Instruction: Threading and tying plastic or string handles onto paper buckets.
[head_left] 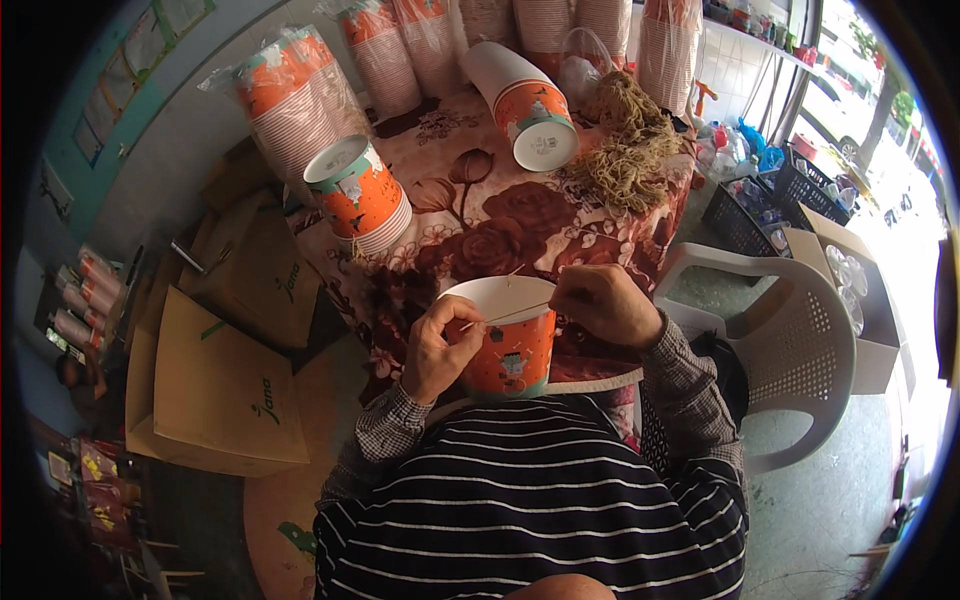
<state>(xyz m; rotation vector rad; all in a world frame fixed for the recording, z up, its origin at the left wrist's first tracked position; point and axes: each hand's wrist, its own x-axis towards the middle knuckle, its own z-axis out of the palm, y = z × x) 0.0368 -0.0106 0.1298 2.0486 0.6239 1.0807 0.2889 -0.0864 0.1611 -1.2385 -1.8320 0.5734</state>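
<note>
An orange paper bucket (512, 358) with a white rim and green base stands upright at the table's near edge, against my striped apron. Across its mouth runs a thin, light brown string (522, 312), stretched between my two hands. My left hand (440, 348) pinches one end of it beside the bucket's left rim. Over the right rim, my right hand (606, 304) has its fingers closed on the other end. A short tuft of string sticks up at the bucket's far rim. Farther back lies a tangled heap of the same brown string (630, 165).
An upside-down bucket stack (358, 195) stands at left; another bucket stack (530, 115) lies tipped over at the back. Wrapped stacks (300, 100) line the far side of the flowered tablecloth (480, 200). Cardboard boxes (225, 375) are left of the table, a plastic chair (790, 330) right.
</note>
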